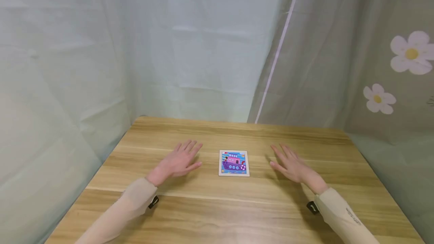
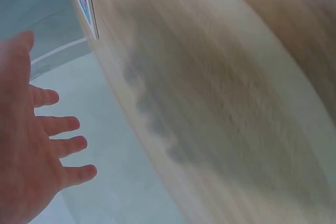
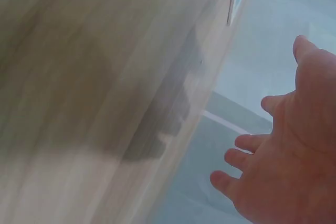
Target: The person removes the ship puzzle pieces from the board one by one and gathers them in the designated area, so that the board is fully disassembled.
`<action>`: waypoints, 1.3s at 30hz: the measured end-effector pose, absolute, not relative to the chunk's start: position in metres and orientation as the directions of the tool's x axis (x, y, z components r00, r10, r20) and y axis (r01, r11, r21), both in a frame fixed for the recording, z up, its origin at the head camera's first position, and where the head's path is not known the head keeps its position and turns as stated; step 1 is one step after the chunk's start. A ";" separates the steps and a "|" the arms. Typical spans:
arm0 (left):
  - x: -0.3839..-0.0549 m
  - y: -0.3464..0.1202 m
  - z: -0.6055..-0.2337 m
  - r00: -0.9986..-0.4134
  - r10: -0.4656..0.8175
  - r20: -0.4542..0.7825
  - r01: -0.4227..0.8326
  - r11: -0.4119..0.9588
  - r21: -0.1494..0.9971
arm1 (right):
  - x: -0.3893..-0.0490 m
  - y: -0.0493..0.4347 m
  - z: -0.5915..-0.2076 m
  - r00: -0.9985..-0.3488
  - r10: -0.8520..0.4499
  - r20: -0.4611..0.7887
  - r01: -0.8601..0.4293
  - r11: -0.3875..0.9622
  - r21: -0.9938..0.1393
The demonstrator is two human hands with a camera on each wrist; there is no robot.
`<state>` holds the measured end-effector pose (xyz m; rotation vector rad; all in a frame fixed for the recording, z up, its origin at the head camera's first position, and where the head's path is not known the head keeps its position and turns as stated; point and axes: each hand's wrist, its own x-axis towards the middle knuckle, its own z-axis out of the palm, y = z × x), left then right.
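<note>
The head view shows the boat picture (image 1: 234,163) lying flat on the wooden tabletop (image 1: 220,206) between the left hand (image 1: 176,162) and the right hand (image 1: 295,166), each near it but apart, fingers spread and holding nothing. The wrist views add the palm side of each hand (with just a corner of the boat picture), seemingly lifted off the tabletop, though how high is hard to judge.
</note>
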<state>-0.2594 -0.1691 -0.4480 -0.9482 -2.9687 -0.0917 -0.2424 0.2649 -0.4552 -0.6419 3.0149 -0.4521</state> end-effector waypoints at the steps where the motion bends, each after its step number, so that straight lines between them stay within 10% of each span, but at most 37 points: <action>1: -0.260 -0.168 -0.449 -0.814 0.580 0.042 0.581 0.812 0.052 | -0.243 0.264 -0.455 -0.914 -0.405 0.029 -0.394 0.866 -0.309; 39: -0.258 -0.132 -0.454 -0.790 0.608 -0.076 0.585 0.785 0.205 | -0.265 0.223 -0.465 -0.886 -0.454 0.090 -0.373 0.586 -0.719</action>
